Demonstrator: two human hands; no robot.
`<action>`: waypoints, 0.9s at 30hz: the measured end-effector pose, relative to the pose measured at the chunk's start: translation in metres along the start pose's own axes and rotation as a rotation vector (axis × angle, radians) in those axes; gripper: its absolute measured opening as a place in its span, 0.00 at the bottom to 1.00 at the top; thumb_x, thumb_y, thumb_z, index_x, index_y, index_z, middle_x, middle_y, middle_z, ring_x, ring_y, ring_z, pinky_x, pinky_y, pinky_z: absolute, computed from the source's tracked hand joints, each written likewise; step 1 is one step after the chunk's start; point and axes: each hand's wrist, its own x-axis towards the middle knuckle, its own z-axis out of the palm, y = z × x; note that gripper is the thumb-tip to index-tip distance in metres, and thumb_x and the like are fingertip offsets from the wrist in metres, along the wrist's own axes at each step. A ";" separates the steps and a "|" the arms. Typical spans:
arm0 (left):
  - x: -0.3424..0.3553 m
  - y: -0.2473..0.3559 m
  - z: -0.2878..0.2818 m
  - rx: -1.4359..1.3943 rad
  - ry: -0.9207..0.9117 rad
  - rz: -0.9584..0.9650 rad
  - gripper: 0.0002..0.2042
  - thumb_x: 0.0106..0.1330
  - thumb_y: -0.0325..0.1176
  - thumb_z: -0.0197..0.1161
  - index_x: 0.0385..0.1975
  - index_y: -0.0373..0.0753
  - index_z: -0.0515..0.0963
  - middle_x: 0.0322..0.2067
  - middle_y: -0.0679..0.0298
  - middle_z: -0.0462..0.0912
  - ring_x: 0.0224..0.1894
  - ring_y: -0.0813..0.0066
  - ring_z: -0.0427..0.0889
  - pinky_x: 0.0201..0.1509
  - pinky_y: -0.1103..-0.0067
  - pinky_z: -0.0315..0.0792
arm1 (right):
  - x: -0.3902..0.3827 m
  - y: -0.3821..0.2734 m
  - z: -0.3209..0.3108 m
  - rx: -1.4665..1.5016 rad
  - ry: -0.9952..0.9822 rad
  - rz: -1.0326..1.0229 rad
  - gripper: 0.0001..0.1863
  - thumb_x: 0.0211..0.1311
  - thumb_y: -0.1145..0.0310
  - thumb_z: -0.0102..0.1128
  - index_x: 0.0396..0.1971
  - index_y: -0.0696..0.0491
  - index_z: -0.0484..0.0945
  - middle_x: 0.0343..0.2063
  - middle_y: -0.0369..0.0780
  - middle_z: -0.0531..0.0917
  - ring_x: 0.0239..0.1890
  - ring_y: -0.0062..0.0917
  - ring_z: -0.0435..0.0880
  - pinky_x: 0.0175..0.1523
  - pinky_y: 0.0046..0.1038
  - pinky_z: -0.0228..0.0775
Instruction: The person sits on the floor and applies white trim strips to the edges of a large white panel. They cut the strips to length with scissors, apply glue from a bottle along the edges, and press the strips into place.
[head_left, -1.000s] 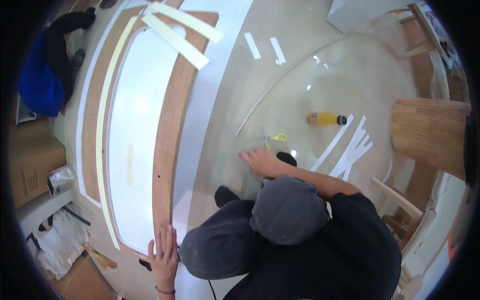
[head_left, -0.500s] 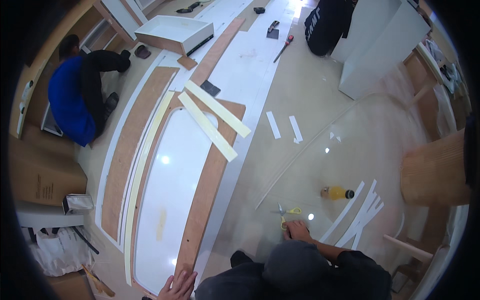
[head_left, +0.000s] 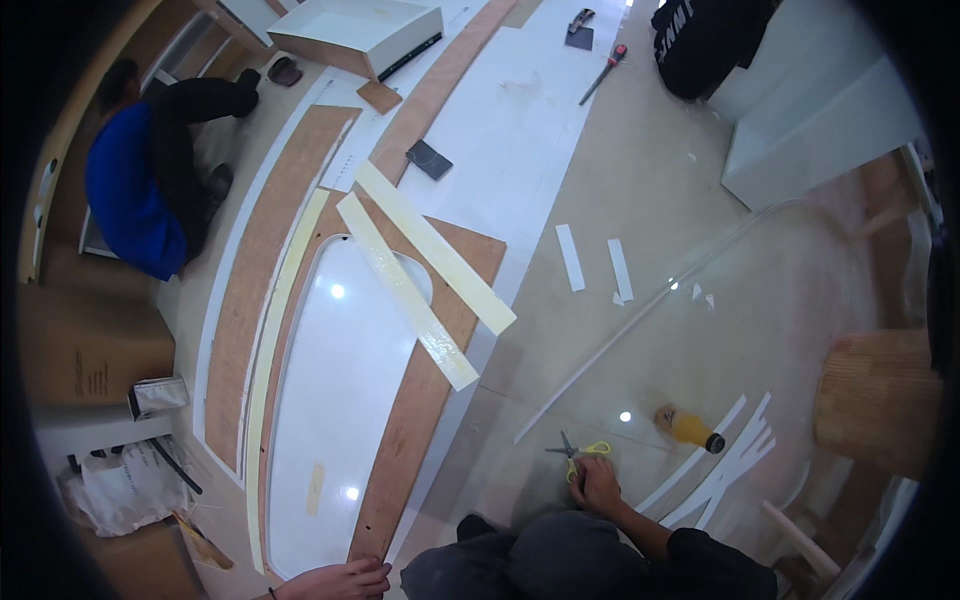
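White panel, left hand, right hand, scissors
The panel slants left of centre; at the bottom edge the left hand lies nearly level, fingers bent together at its near end; lower right of centre, the right hand reaches up-left, fingers curled at 1 yellow handle; whether either pinches, I cannot tell.

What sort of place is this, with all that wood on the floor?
Probably a workshop or a room being fitted out. A wood-framed white panel lies on the floor, a white drawer stands by itself, and yellow-handled scissors are at the right hand.
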 end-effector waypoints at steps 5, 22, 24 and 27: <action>-0.001 0.007 0.000 -0.092 0.169 -0.053 0.06 0.60 0.33 0.61 0.36 0.46 0.79 0.42 0.72 0.77 0.52 0.74 0.75 0.64 0.74 0.68 | 0.002 0.004 -0.001 0.020 -0.010 -0.021 0.20 0.49 0.73 0.63 0.45 0.57 0.74 0.28 0.42 0.76 0.34 0.39 0.76 0.43 0.40 0.67; 0.070 -0.096 -0.172 0.310 1.693 -0.637 0.19 0.57 0.15 0.61 0.51 0.34 0.80 0.34 0.56 0.85 0.34 0.64 0.85 0.35 0.74 0.79 | -0.007 0.003 0.009 -0.014 0.045 -0.064 0.26 0.51 0.73 0.64 0.53 0.59 0.70 0.40 0.50 0.78 0.45 0.47 0.77 0.51 0.46 0.68; 0.067 -0.124 -0.199 0.128 1.903 -0.596 0.18 0.63 0.14 0.57 0.52 0.33 0.78 0.35 0.55 0.86 0.33 0.65 0.86 0.35 0.73 0.80 | -0.007 0.004 0.010 -0.062 0.037 -0.050 0.26 0.54 0.72 0.62 0.54 0.58 0.69 0.41 0.50 0.78 0.47 0.47 0.77 0.53 0.46 0.68; 0.047 -0.150 -0.231 -0.364 2.180 -0.329 0.21 0.82 0.39 0.36 0.61 0.33 0.70 0.41 0.56 0.86 0.30 0.76 0.83 0.35 0.79 0.76 | -0.008 0.008 0.012 -0.093 0.025 -0.071 0.25 0.58 0.71 0.58 0.56 0.58 0.68 0.44 0.51 0.78 0.49 0.46 0.77 0.57 0.46 0.67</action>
